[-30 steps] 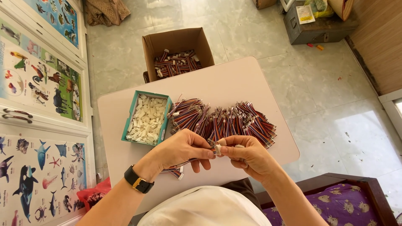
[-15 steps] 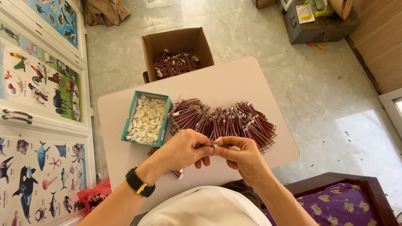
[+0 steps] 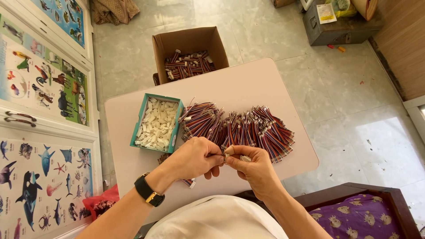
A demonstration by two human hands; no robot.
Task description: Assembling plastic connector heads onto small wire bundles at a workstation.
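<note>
My left hand [image 3: 195,157] and my right hand [image 3: 250,166] meet fingertip to fingertip over the near edge of a small pale table [image 3: 248,88]. Between them they pinch a small white plastic connector [image 3: 229,152] with thin wires attached. My left wrist wears a black watch [image 3: 147,194]. A pile of striped wire bundles [image 3: 239,126] lies just beyond my hands. To its left stands a teal box [image 3: 141,124] filled with white connectors [image 3: 157,123]. A few more wires [image 3: 188,181] hang under my left hand.
An open cardboard box [image 3: 188,42] holding more wire bundles stands on the tiled floor behind the table. Animal posters [image 3: 40,84] cover cabinet doors at left. A purple patterned cushion [image 3: 358,219] in a dark wooden frame is at lower right. A grey case [image 3: 341,26] sits far right.
My hands have shifted slightly, with the fingertips pressed closer together around the connector. Nothing else on the table has moved.
</note>
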